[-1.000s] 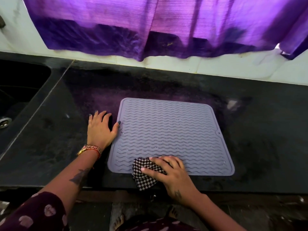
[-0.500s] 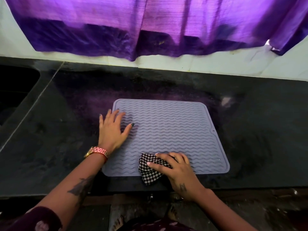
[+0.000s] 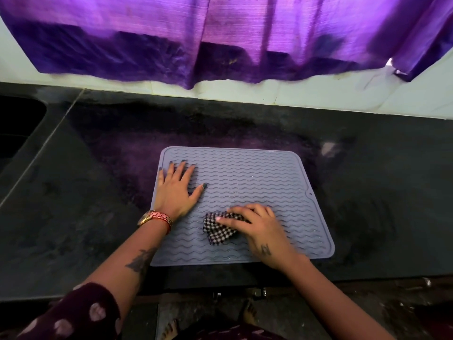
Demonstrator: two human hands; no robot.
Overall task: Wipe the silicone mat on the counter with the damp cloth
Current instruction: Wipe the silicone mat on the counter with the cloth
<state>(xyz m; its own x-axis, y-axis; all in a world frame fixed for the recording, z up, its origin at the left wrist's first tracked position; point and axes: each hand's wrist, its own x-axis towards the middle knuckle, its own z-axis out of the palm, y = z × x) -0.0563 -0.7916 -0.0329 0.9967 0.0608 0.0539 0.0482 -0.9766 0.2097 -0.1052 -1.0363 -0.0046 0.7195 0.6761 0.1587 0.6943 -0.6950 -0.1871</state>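
Two hands, one cloth, one mat. Right hand (image 3: 259, 229) at lower centre clutches the crumpled black-and-white checked cloth (image 3: 219, 229) on the ridged grey-lilac silicone mat (image 3: 257, 182), mid-frame on the black stone counter (image 3: 73, 204). Left hand (image 3: 175, 190) lies flat, fingers spread, on the mat's left side. No readable writing.

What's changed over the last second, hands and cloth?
The left hand moved from the counter beside the mat onto its left part, resting flat. The right hand slid the cloth from the near edge farther onto the mat. The mat stayed put.
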